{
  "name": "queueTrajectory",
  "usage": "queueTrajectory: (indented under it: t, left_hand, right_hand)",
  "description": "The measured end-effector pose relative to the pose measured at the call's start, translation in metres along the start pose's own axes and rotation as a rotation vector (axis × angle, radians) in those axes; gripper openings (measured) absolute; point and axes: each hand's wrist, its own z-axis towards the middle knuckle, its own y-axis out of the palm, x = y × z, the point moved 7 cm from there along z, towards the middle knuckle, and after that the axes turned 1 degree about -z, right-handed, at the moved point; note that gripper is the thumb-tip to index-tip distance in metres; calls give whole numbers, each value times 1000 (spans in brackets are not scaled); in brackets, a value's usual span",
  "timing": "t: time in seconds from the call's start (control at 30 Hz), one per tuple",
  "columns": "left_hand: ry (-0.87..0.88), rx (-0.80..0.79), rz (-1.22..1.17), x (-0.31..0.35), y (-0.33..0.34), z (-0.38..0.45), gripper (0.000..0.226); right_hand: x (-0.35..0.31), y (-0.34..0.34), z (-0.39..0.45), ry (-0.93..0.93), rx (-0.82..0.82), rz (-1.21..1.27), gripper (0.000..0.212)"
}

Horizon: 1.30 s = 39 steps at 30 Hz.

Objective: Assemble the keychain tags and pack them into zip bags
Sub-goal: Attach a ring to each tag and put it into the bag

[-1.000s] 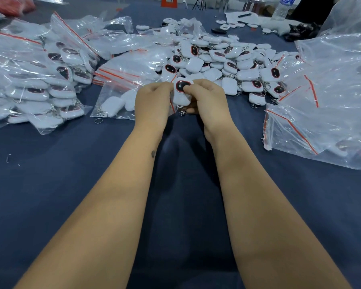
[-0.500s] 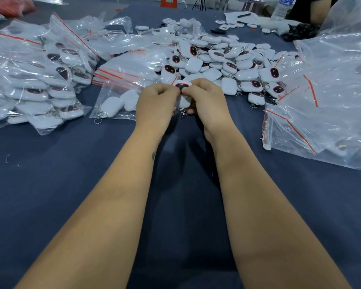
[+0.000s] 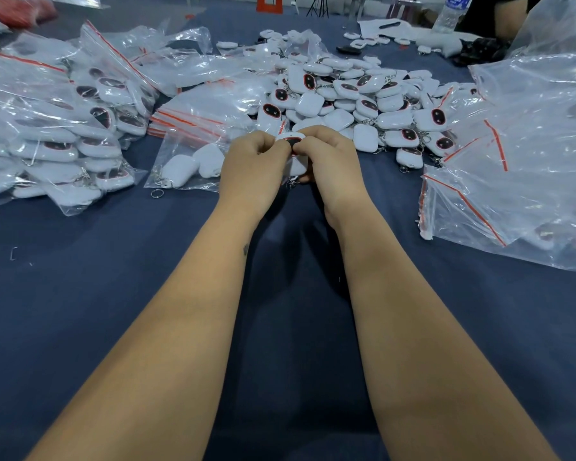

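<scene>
Both hands (image 3: 293, 164) pinching half-hidden tag (image 3: 291, 141)

A packing workshop: a large blue desk (image 3: 80, 311) carries a heap of white keychain tags (image 3: 346, 94) and many zip bags (image 3: 529, 154).

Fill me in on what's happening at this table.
A person is assembling keychain tags. Both hands, left hand and right hand, pinch one white tag between them above the blue table. A loose pile of tags lies beyond; filled zip bags sit to the left, one small bag nearby.
</scene>
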Motion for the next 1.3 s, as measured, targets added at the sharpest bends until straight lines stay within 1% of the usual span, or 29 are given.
queueTrajectory:
  t: [0.1, 0.2, 0.37, 0.47, 0.53, 0.63, 0.7, 0.77, 0.83, 0.9, 0.97, 1.1, 1.23, 1.3]
  left_hand:
    - [13, 8, 17, -1, -1, 2, 26]
    - [14, 18, 19, -1, -1, 3, 25]
    - [24, 20, 22, 1, 0, 1, 23]
    - [5, 29, -53, 1, -1, 0, 24]
    - [-3, 59, -88, 0, -3, 0, 22]
    - [7, 103, -71, 0, -7, 1, 19]
    - [16, 117, -54, 0, -8, 2, 15]
    - [32, 128, -10, 0, -8, 1, 21]
    - [25, 146, 23, -2, -11, 1, 29]
    - [8, 166, 54, -3, -13, 2, 29]
    - [1, 184, 68, -3, -15, 2, 23]
    - [12, 249, -10, 0, -21, 1, 19]
    - [77, 289, -70, 9, -24, -2, 16]
    - [132, 278, -64, 16, -22, -5, 18]
  right_hand:
    - [1, 0, 1, 7, 10, 9, 20]
    - [2, 0, 1, 2, 5, 16, 25]
    - [2, -1, 2, 9, 1, 55, 18]
    - [1, -1, 1, 2, 14, 67, 18]
    - [1, -1, 1, -6, 25, 96, 16]
    - [0, -5, 0, -4, 69, 142, 16]
    - [1, -12, 2, 21, 141, 231, 20]
    - [3, -18, 3, 62, 183, 408, 15]
    - [3, -16, 5, 72, 139, 613, 9]
    - [2, -12, 5, 65, 72, 707, 14]
    - [1, -8, 5, 50, 63, 624, 15]
    - [2, -7, 5, 8, 118, 244, 20]
    - [7, -10, 3, 27, 175, 107, 25]
    - [5, -7, 3, -12, 146, 53, 20]
